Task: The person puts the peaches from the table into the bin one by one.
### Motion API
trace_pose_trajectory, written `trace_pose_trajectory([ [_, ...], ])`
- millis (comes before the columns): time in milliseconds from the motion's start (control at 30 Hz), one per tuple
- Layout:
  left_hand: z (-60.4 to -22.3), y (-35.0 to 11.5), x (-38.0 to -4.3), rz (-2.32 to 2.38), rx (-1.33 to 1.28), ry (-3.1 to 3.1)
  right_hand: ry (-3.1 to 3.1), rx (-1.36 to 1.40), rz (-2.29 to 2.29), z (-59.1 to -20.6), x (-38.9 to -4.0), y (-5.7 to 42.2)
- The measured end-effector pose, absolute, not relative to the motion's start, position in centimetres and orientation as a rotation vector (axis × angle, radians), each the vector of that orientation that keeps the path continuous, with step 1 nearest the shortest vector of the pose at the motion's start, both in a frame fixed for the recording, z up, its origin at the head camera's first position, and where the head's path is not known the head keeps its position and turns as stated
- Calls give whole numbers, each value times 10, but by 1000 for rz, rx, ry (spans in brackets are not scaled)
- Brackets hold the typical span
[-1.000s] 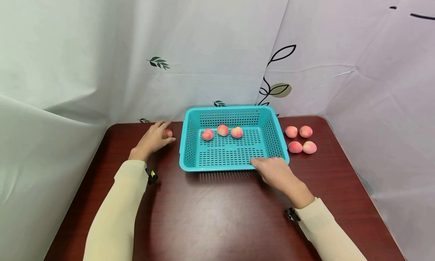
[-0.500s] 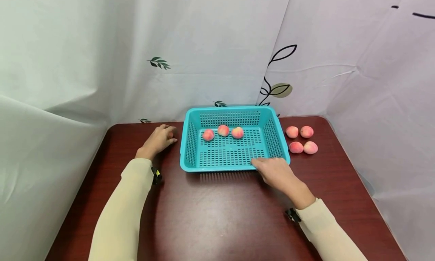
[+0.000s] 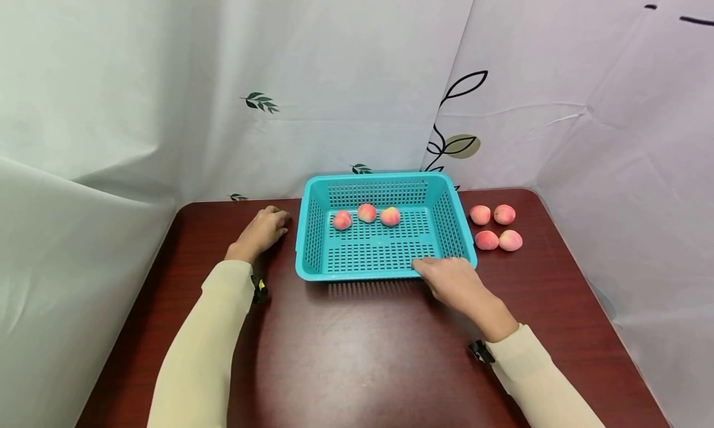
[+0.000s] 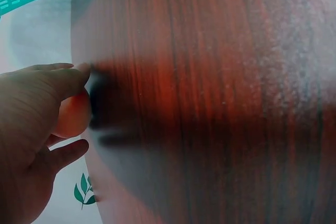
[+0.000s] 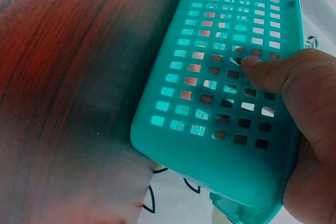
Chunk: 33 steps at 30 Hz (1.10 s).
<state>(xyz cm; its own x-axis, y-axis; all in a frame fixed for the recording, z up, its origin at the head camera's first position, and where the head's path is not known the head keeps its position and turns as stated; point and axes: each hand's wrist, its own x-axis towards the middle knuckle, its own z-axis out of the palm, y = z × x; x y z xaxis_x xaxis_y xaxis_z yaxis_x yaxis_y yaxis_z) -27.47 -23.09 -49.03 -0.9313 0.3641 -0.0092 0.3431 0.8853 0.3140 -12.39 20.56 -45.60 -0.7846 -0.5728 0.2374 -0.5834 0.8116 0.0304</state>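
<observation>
At the left of the basket, my left hand (image 3: 262, 231) curls its fingers around a peach. The hand covers that fruit in the head view, but the left wrist view shows the peach (image 4: 74, 116) between fingers and thumb, close over the table. My right hand (image 3: 453, 281) grips the near right rim of a turquoise plastic basket (image 3: 370, 275). In the right wrist view its thumb (image 5: 265, 73) presses the perforated outer wall, with the fingers hidden behind it. Inside the basket lie three pink-yellow peaches, among them a middle peach (image 3: 366, 213).
Several more peaches rest in a cluster right of the basket, including a near peach (image 3: 510, 240). The dark red-brown wooden table (image 3: 346, 347) has rounded far corners. A white curtain (image 3: 334, 75) with leaf prints hangs behind it and along both sides.
My left hand has shifted a little to the right and curled closer around the peach, which has gone out of sight in the head view. My right hand stays on the basket rim.
</observation>
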Motion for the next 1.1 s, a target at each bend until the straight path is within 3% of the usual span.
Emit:
trace_pose_trajectory([
  [400, -488, -228, -271, 461, 579, 3014, -2754, 893, 79, -457, -123, 207],
  [1100, -437, -218, -259, 515, 1007, 3259, -2751, 906, 96, -455, -124, 207],
])
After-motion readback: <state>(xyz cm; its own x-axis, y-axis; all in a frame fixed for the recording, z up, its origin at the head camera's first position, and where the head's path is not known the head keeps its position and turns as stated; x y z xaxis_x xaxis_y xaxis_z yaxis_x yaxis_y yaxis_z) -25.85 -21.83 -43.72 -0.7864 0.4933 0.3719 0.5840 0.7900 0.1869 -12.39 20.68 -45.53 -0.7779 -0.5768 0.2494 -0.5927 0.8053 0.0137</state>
